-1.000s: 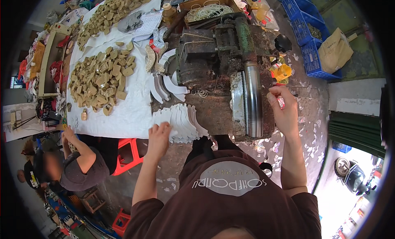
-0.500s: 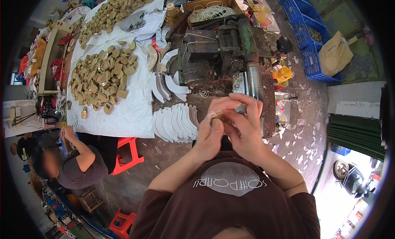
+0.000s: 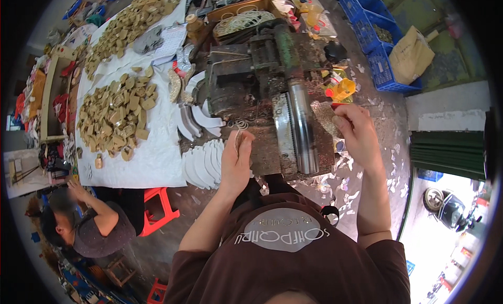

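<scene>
My right hand (image 3: 361,134) is out to the right of the machine's steel roller (image 3: 302,128). Pinched between its thumb and fingers is a glittery gold-brown strip (image 3: 326,117), which hangs toward the roller. My left hand (image 3: 236,162) is closed at the machine's near left edge, its thumb against the fingers. Something thin and edge-on shows there, too small to make out. Beside that hand lies a row of white curved pieces (image 3: 201,165). More white curved pieces (image 3: 201,120) rest farther back, near glittery curved pieces (image 3: 175,85).
A dark, greasy machine (image 3: 230,76) fills the bench ahead. Beige blocks (image 3: 115,113) are heaped on a white sheet (image 3: 162,168) at left. Another person (image 3: 105,228) sits at lower left beside a red stool (image 3: 157,212). Blue crates (image 3: 385,68) stand at right; scraps litter the floor.
My hands, together in front of my chest before, have parted. The right went right with the glittery strip, the left moved left. The whole view has shifted somewhat.
</scene>
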Action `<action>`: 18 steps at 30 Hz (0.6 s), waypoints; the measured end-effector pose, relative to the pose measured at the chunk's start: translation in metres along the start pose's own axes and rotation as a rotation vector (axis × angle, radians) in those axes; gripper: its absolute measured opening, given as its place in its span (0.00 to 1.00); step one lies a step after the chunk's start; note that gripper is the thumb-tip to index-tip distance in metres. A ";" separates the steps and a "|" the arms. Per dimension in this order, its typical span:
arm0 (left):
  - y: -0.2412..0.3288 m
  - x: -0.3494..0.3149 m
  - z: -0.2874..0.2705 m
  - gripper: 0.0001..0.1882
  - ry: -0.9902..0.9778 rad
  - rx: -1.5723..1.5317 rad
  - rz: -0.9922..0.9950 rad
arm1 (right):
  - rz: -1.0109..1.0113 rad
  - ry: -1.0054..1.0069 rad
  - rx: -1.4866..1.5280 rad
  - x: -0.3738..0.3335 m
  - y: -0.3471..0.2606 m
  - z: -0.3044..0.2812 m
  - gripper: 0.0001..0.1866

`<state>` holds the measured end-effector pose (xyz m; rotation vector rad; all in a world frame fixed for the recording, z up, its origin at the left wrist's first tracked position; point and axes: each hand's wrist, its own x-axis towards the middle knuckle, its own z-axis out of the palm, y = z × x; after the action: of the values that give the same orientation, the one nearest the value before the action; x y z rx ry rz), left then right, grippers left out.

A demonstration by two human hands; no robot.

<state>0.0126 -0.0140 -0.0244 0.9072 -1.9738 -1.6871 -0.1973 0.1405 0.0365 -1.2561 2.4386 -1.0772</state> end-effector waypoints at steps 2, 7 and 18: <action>-0.005 -0.001 0.005 0.08 -0.067 0.116 0.116 | 0.059 -0.152 -0.128 0.000 0.017 -0.007 0.03; 0.007 -0.003 0.044 0.18 -0.193 0.284 0.307 | -0.031 -0.235 -0.223 -0.006 0.017 0.017 0.04; -0.037 -0.012 -0.081 0.17 0.188 0.441 0.179 | -0.011 0.069 0.140 -0.007 0.022 0.030 0.08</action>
<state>0.0827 -0.0664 -0.0426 0.9576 -2.2559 -1.0460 -0.1928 0.1387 -0.0006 -1.2098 2.3601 -1.2894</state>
